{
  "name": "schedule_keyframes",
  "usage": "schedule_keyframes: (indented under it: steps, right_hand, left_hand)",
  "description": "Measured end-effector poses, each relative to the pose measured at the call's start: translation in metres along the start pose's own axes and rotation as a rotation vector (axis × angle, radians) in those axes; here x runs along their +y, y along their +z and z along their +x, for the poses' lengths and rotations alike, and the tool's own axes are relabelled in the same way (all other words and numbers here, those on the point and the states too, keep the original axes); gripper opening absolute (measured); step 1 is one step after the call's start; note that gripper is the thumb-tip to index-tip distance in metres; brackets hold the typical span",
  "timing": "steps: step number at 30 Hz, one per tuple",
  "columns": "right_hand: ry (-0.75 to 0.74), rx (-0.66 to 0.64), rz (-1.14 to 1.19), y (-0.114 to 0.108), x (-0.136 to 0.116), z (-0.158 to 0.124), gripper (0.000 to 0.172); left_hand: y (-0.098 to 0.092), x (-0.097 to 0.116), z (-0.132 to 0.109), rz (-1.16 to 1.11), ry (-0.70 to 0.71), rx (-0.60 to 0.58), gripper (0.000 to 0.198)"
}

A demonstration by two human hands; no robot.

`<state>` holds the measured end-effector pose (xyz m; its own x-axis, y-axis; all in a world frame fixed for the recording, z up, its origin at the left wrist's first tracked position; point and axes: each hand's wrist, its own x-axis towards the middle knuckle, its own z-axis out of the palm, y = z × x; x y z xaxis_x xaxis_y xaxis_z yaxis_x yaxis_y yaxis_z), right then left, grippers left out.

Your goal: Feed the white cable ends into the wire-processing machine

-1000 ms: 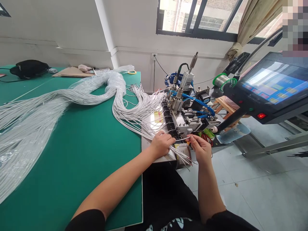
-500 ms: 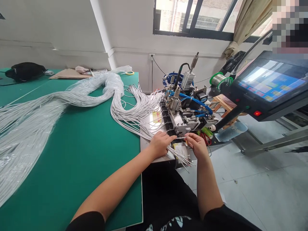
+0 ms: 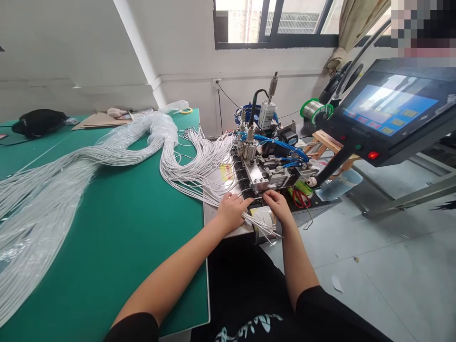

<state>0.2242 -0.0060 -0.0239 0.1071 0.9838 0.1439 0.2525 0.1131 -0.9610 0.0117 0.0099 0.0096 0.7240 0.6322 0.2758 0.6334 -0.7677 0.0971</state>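
Note:
My left hand [image 3: 231, 211] rests closed on a fan of thin white wires [image 3: 260, 227] at the front of a metal plate [image 3: 213, 180]. My right hand [image 3: 278, 205] pinches one white wire end and holds it at the front of the small soldering machine [image 3: 265, 164]. The machine has blue air hoses, metal blocks and an upright cylinder. The wire ends stick out past the plate's front edge, between my hands. A long bundle of white wires [image 3: 171, 152] runs back from my left hand over the green table [image 3: 117, 223].
A touchscreen panel [image 3: 388, 109] on an arm stands at the right. A solder spool [image 3: 313, 108] sits behind the machine, and red-handled scissors [image 3: 301, 197] lie to its right. A black bag [image 3: 37, 121] and cardboard lie on the far table. Grey floor is on the right.
My right hand has moved forward and left with its wire end, from in front of the machine to right against it. The left hand has stayed on the wires. The view shifted rightward.

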Motion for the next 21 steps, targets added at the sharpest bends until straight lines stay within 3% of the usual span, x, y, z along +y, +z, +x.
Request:
schedule_keyframes:
  steps: [6,11,13,18,21]
  right_hand:
    - [-0.028,0.038,0.005,0.000,0.003,-0.003,0.025]
    - [0.034,-0.001,0.089,0.005,0.006,-0.003,0.023]
    - [0.043,0.006,0.112,0.005,0.005,-0.003,0.023]
    - [0.029,0.065,0.105,0.003,-0.001,-0.008,0.024]
    - [0.032,0.109,0.079,0.002,-0.004,-0.010,0.023]
  left_hand:
    - [-0.005,0.004,0.002,0.032,-0.012,-0.053,0.060]
    - [-0.006,0.002,0.003,0.043,0.026,-0.092,0.066]
    - [-0.004,0.001,0.002,0.042,0.021,-0.040,0.063]
    - [0.001,0.004,-0.001,0.104,-0.001,0.234,0.025]
    - [0.001,0.010,0.001,0.140,-0.012,0.324,0.017]
